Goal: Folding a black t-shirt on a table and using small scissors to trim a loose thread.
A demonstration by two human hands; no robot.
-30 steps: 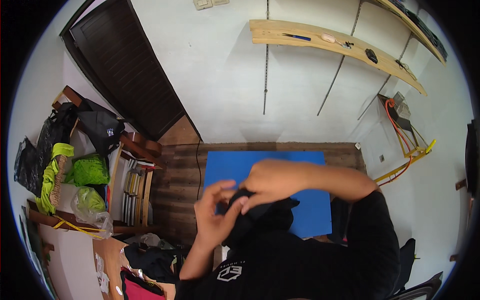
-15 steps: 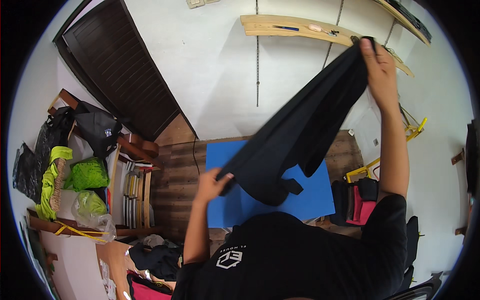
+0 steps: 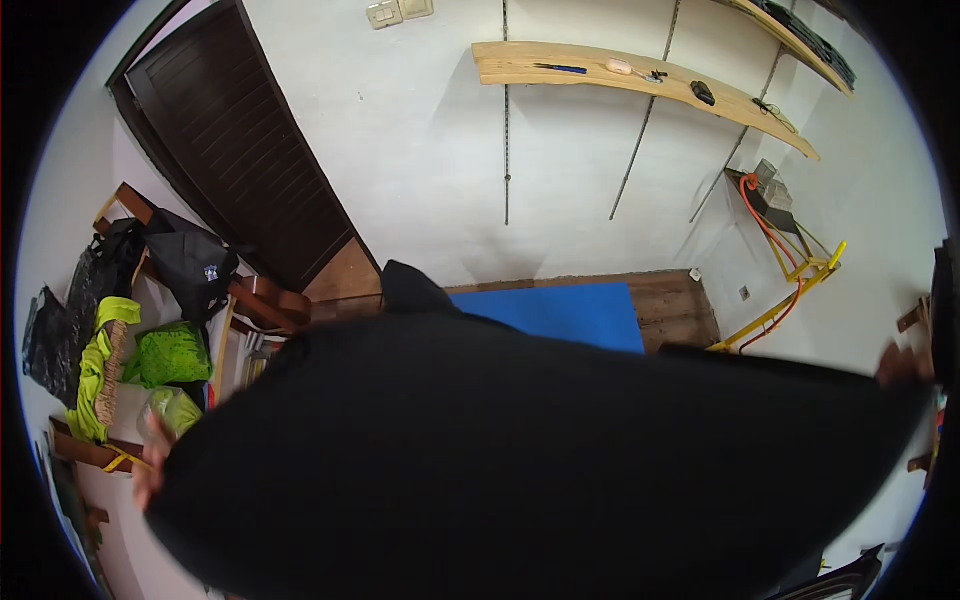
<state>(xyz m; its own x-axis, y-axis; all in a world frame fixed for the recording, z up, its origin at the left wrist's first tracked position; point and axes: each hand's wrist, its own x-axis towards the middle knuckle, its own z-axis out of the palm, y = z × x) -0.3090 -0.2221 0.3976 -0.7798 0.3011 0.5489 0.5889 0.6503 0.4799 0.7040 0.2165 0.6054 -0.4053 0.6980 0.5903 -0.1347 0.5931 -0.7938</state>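
A large black cloth [image 3: 520,460] is spread wide across the lower half of the view, close to the camera. My left hand [image 3: 152,468] grips its edge at the far left; its fingers are partly hidden and blurred. At the far right, my right hand [image 3: 904,366] is closed on the opposite corner, also smeared by motion. A pointed flap of the cloth sticks up near the middle left. Behind it, part of a flat blue surface [image 3: 570,310] shows; the cloth covers the rest, along with my forearms.
A wooden shelf [image 3: 560,65] with small items runs along the white wall. A dark slatted door [image 3: 230,140] stands at the left. Below it a rack holds a black bag [image 3: 190,260] and a green bag [image 3: 170,355]. A yellow metal frame [image 3: 800,285] leans at the right.
The cloth has gone from a slanted, folded strip over the blue surface to a wide spread near the camera. My hands have moved far apart, left hand leftward and right hand rightward and down.
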